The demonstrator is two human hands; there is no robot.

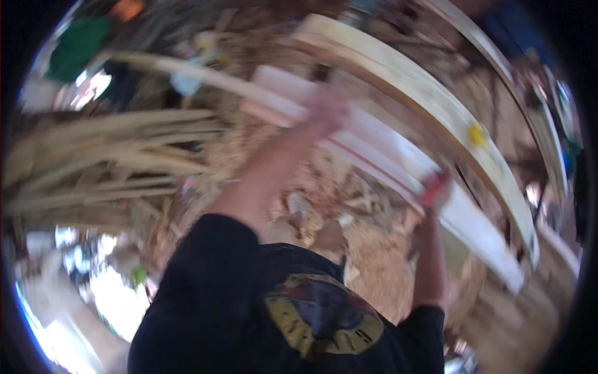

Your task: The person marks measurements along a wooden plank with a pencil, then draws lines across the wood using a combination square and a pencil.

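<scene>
A long pale plank [398, 153] runs slantwise in front of me, from upper left to lower right. My left hand [330, 112] is at the plank's upper left part, on or just above it; motion smears its fingers. Farther along, my right hand [438, 192] is at the near edge of the plank, closed around a small red object [438, 186] whose kind is too blurred to name. A thin wooden strip [218, 80] reaches from the left towards the plank's far end.
Beyond the plank lies a thick curved timber [405, 81] with a yellow item [477, 134] on it. Another curved timber [492, 50] stands farther right. Long wood strips [106, 149] are piled at left. Wood shavings [380, 255] cover the ground around my feet.
</scene>
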